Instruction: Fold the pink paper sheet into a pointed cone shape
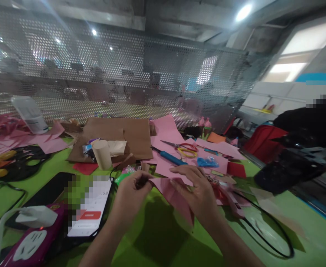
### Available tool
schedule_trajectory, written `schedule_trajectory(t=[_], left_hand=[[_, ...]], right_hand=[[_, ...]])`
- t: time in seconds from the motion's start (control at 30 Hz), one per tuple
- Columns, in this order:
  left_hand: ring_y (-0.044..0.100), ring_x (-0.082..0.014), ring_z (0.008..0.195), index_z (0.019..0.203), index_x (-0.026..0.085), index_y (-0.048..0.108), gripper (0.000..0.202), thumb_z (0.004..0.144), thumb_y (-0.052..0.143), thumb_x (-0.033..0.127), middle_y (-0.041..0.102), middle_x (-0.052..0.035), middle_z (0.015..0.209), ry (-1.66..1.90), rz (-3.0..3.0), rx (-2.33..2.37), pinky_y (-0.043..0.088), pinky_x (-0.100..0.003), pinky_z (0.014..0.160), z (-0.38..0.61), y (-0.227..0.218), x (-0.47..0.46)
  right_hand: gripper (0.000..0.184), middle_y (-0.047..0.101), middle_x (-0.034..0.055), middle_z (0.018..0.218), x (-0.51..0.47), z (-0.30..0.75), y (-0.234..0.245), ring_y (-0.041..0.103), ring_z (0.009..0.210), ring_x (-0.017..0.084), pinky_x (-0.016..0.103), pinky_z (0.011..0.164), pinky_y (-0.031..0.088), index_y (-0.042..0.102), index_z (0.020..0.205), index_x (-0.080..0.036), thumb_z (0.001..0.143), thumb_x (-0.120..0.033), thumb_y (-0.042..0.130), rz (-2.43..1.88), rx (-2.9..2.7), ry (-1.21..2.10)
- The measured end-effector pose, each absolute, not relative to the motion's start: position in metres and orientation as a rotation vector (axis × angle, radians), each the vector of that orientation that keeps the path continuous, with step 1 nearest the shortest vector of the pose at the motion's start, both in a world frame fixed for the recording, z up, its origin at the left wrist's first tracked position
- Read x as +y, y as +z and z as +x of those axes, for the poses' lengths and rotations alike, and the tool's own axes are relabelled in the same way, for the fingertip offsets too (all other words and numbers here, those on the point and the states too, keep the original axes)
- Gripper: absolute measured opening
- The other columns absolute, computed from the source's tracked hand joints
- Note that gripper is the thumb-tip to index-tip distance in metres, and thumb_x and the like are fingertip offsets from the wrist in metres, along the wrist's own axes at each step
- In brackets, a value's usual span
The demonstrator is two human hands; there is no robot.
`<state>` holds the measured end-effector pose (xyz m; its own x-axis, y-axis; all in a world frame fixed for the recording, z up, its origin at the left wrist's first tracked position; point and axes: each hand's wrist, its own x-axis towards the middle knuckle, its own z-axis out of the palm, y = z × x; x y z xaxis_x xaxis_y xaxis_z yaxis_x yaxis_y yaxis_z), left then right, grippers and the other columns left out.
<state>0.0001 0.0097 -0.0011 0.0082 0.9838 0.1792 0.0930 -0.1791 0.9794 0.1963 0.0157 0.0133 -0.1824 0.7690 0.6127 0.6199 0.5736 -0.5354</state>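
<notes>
Between my two hands is a piece of pink paper, folded and held above the green table. My left hand pinches its left corner between thumb and fingers. On the other side, my right hand grips the paper, with the thumb on the near face and the fingers bent over the top edge. Just beyond lie a blue-handled tool and scissors with red and yellow handles, both on pink sheets. A cardboard tube stands behind my left hand.
A lit phone and a purple power strip with a white charger lie to the left. A yellow glue gun rests farther left. At right are a pink glue gun with a looping black cable and another person's dark sleeve.
</notes>
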Motion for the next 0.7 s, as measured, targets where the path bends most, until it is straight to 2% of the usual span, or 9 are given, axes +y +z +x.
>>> schedule_trajectory(t=[0.13, 0.33, 0.47, 0.7], left_hand=[[0.062, -0.0161, 0.069, 0.081, 0.018, 0.069, 0.011, 0.077, 0.059, 0.021, 0.069, -0.0003, 0.073, 1.297, 1.453, 1.149, 0.045, -0.024, 0.063, 0.003, -0.004, 0.009], [0.064, -0.0160, 0.070, 0.081, 0.018, 0.070, 0.010, 0.077, 0.061, 0.019, 0.071, -0.0007, 0.075, 1.290, 1.424, 1.061, 0.047, -0.024, 0.065, 0.006, -0.007, 0.010], [0.064, -0.0158, 0.070, 0.079, 0.018, 0.070, 0.008, 0.076, 0.062, 0.019, 0.071, -0.0006, 0.073, 1.285, 1.410, 1.060, 0.047, -0.024, 0.064, 0.006, -0.006, 0.010], [0.063, -0.0160, 0.070, 0.078, 0.017, 0.070, 0.007, 0.076, 0.064, 0.021, 0.070, -0.0010, 0.073, 1.260, 1.390, 1.036, 0.048, -0.025, 0.066, 0.007, -0.003, 0.010]], right_hand=[[0.008, 0.070, 0.0039, 0.095, 0.009, 0.186, 0.015, 0.058, 0.099, 0.025, 0.040, 0.088, 0.044, 0.071, 0.092, -0.028, 0.085, -0.025, 0.067, -1.068, -1.985, 0.144], [0.002, 0.068, 0.0037, 0.088, 0.007, 0.179, 0.014, 0.059, 0.092, 0.024, 0.037, 0.080, 0.048, 0.068, 0.083, -0.026, 0.084, -0.024, 0.068, -1.046, -1.890, 0.362], [0.004, 0.066, 0.0048, 0.088, 0.008, 0.177, 0.013, 0.060, 0.090, 0.023, 0.034, 0.075, 0.051, 0.066, 0.079, -0.023, 0.082, -0.025, 0.069, -1.076, -1.803, 0.508], [0.006, 0.067, 0.0036, 0.083, 0.010, 0.179, 0.008, 0.061, 0.083, 0.021, 0.032, 0.070, 0.050, 0.067, 0.080, -0.023, 0.084, -0.028, 0.068, -1.154, -1.791, 0.517]])
